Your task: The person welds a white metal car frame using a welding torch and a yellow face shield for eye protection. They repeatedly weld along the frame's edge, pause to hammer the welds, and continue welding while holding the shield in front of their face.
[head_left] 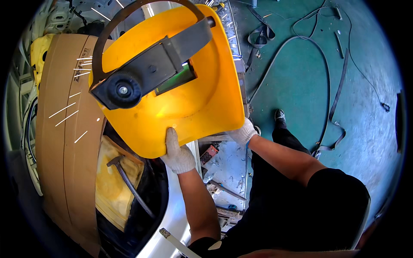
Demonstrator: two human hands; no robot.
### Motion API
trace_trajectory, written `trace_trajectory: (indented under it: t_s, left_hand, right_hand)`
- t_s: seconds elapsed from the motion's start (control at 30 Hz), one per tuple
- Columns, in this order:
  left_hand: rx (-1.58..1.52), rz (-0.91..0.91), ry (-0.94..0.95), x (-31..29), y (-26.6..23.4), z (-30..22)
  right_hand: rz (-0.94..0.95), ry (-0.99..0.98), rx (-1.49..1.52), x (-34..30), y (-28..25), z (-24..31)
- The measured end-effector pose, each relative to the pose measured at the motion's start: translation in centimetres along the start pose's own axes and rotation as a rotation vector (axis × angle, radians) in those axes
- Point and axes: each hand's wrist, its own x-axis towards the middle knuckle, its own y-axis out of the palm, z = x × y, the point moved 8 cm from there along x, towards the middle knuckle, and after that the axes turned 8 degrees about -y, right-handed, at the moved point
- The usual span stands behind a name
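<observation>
I held the yellow welding shield (189, 99) up in front of my face, its inner side toward me, so that I saw the grey headband (150, 69) with its round black knob (123, 90) and the small dark window (176, 79) in the middle. My left hand (178, 155), in a white knit glove, was clamped on the shield's lower edge, thumb on my side and fingers gone round the far side. My right hand (243, 132), gloved the same, sat at the shield's lower right corner. Most of it was hidden behind the plastic, so I could not tell whether it gripped the shield or something beyond it. The two hands were apart, one at each end of the bottom rim.

White sparks (71, 109) streaked out to my left across a big sheet of brown cardboard (60, 150). Below the shield a hammer (129, 182) lay on a yellow pad (114, 189), touched by neither hand. To my right were the green floor (301, 86) with loose cables (322, 56) and my shoe (280, 116).

I judged the step to be shielding: the shield was kept between my eyes and whatever threw the sparks. As I read it, the next move called for a steady left grip, the window kept in line with the bright spot, and no lowering of the shield while sparks flew.
</observation>
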Motion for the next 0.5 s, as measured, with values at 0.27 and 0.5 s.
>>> trace_trajectory:
  t_s: [0.27, 0.5]
  left_hand:
    - [-0.61, 0.051, -0.103, -0.9, -1.7, -0.1]
    - [-0.456, -0.187, -0.043, -2.6, -7.0, -0.4]
  right_hand:
    - [-0.027, 0.131, 0.303, -0.1, -2.4, 2.1]
    - [-0.03, 0.14, 0.221, -0.3, -4.1, 3.7]
